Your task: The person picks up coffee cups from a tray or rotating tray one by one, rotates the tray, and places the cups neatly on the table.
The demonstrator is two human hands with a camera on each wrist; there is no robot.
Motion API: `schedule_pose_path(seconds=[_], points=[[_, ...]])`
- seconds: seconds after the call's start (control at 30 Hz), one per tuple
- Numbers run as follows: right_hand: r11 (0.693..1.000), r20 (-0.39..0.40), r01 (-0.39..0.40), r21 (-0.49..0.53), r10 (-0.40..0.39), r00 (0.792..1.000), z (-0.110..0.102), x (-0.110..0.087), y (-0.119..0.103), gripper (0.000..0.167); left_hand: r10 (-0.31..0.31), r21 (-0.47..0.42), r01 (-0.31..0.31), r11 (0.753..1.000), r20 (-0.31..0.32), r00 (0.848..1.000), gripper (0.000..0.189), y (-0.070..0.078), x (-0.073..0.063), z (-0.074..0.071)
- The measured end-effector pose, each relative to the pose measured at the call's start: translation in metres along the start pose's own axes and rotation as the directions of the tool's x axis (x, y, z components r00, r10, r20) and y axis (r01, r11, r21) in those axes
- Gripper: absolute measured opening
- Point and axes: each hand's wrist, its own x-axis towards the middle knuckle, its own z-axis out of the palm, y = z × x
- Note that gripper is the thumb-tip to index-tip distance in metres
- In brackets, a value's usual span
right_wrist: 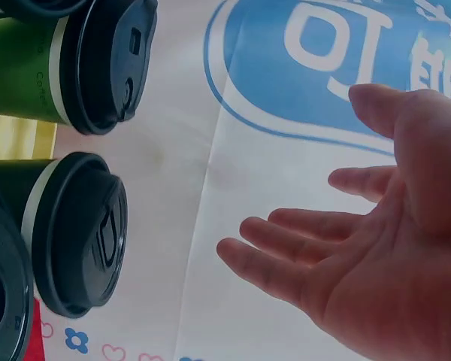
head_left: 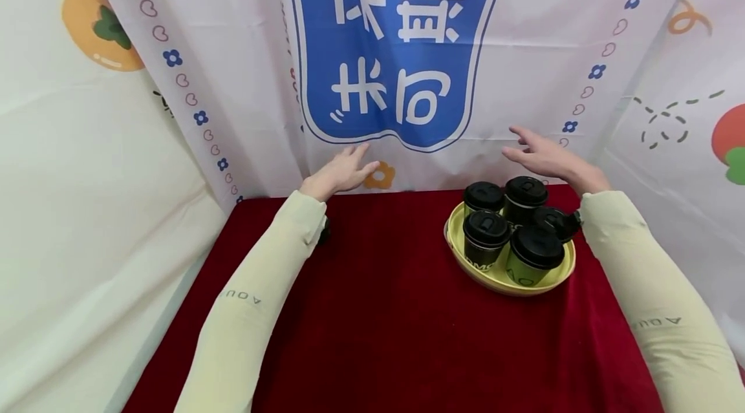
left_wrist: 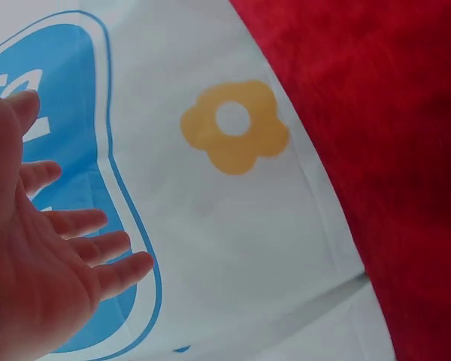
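Both hands are raised above the far part of the red tabletop, fingers spread, holding nothing. The left hand [head_left: 343, 170] hovers near the back curtain; in the left wrist view its palm [left_wrist: 37, 278] and spread fingers show. To the right, the right hand [head_left: 544, 156] is above and behind a yellow round tray [head_left: 456, 232]. On that tray stand several paper coffee cups with black lids, among them a green cup [head_left: 526, 267] at the front and a dark cup [head_left: 484, 251] beside it. The right wrist view shows two lidded cups [right_wrist: 109, 68] left of the open palm, apart from it.
A red velvet cloth [head_left: 372, 309] covers the table. White printed curtain [head_left: 524, 70] with a blue sign [head_left: 390, 96] hangs along the back edge, and white fabric walls [head_left: 75, 206] stand at both sides.
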Motion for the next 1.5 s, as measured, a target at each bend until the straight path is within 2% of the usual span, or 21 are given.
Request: schedule_pose_path(seconds=[0.23,0.43,0.63,0.8,0.93,1.0,1.07,1.17,1.33,1.43,1.5], points=[[0.993,-0.039,0.018,0.115,-0.013,0.999,-0.004,-0.023,0.025,0.074,0.071,-0.088,-0.073,0.993,-0.024,0.997,0.072,0.016,0.006,0.014],[0.981,-0.082,0.013,0.192,0.003,0.997,0.005,-0.033,0.042,0.071,0.064,-0.128,-0.063,0.990,-0.002,0.998,0.070,0.025,0.008,0.035],[0.950,-0.117,-0.009,0.312,0.048,0.992,0.011,-0.046,0.061,0.070,0.108,-0.205,-0.105,0.973,0.005,0.994,0.070,0.031,0.004,0.049],[0.922,-0.164,0.020,0.388,0.048,0.985,0.019,-0.061,0.075,0.067,0.115,-0.238,-0.117,0.964,-0.022,0.993,0.072,0.032,0.002,0.059],[0.885,-0.214,0.042,0.465,0.066,0.975,0.026,-0.071,0.091,0.063,0.121,-0.248,-0.123,0.961,-0.022,0.992,0.070,0.031,0.002,0.066],[0.849,-0.239,0.066,0.525,0.073,0.968,0.028,-0.075,0.100,0.060,0.121,-0.260,-0.121,0.958,-0.017,0.992,0.070,0.031,0.001,0.069],[0.800,-0.256,0.094,0.592,0.076,0.964,0.029,-0.078,0.110,0.053,0.126,-0.267,-0.125,0.955,-0.014,0.992,0.070,0.032,0.001,0.071],[0.752,-0.257,0.102,0.652,0.093,0.962,0.031,-0.081,0.123,0.040,0.130,-0.273,-0.129,0.953,-0.013,0.991,0.070,0.033,0.000,0.072],[0.712,-0.218,0.054,0.700,0.141,0.966,0.041,-0.081,0.137,0.020,0.137,-0.271,-0.136,0.953,-0.013,0.990,0.068,0.038,-0.003,0.074],[0.726,-0.189,0.001,0.687,0.178,0.966,0.049,-0.081,0.145,0.025,0.149,-0.254,-0.150,0.955,-0.023,0.989,0.067,0.042,-0.004,0.076],[0.761,-0.159,-0.051,0.647,0.200,0.967,0.054,-0.080,0.149,0.039,0.158,-0.249,-0.159,0.955,-0.025,0.987,0.066,0.045,-0.004,0.078]])
